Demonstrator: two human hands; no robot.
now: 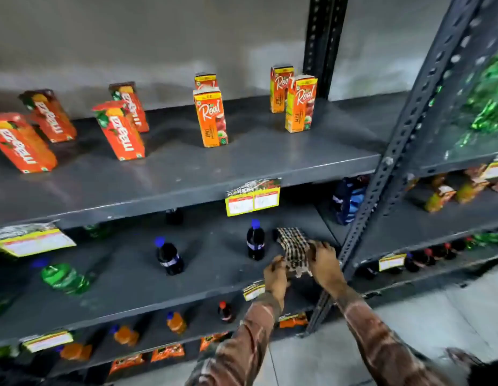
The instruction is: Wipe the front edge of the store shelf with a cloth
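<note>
A checked black-and-beige cloth (294, 249) is held between both hands above the right end of the second grey shelf (147, 291). My left hand (275, 277) grips its lower left side and my right hand (324, 260) grips its right side. Both hands hover near that shelf's front edge, close to the slotted upright post (381, 174). A dark cola bottle with a blue cap (255, 240) stands just left of the cloth.
The top shelf (242, 162) carries orange juice cartons (211, 118). Yellow price tags (253, 199) hang from the shelf edges. Another dark bottle (169, 257) and a green bottle (65, 278) sit on the second shelf. Lower shelves hold small bottles; a neighbouring rack stands right.
</note>
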